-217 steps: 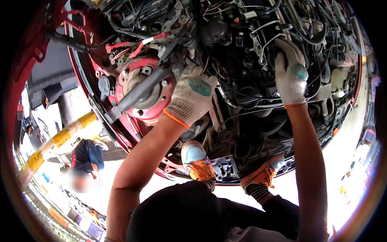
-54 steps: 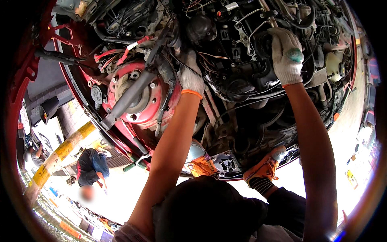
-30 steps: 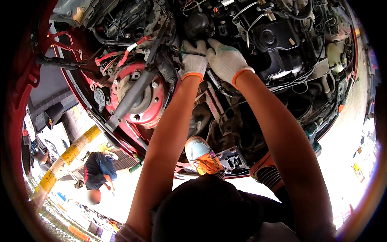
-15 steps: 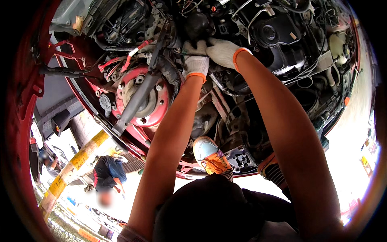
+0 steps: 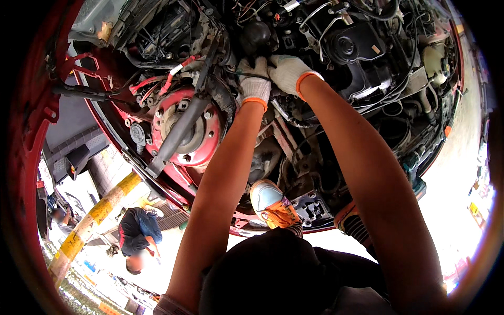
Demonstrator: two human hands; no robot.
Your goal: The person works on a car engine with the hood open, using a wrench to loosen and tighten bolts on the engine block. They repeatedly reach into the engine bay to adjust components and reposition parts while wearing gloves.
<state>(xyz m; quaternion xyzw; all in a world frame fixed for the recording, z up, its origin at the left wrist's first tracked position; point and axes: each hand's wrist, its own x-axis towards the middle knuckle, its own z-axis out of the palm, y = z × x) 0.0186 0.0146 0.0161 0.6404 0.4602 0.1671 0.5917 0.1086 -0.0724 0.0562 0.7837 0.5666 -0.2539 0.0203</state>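
Note:
Both hands wear white knit gloves with orange cuffs and reach deep into a car's engine bay. My left hand (image 5: 255, 80) is curled downward below a round black part (image 5: 256, 33), and a thin black cable (image 5: 247, 73) crosses its back. Right beside it, my right hand (image 5: 287, 73) bends its fingers down toward the same spot. The fingers of both hands look closed, but their tips and whatever lies in them are hidden among dark parts. A black engine cover (image 5: 355, 43) sits to the right of the hands.
Left of my forearm are a red strut mount (image 5: 198, 137) and a grey bar (image 5: 181, 134) across it. Red cables (image 5: 167, 83) run nearby. My orange-and-white shoe (image 5: 273, 202) rests at the bay's near edge. Another person (image 5: 137, 231) bends down near a yellow-and-white post (image 5: 97, 215).
My view has shifted slightly. Both hands stay at the same spot among the engine parts, with the right hand drawn a little more rounded. The other person's head and arm have moved slightly.

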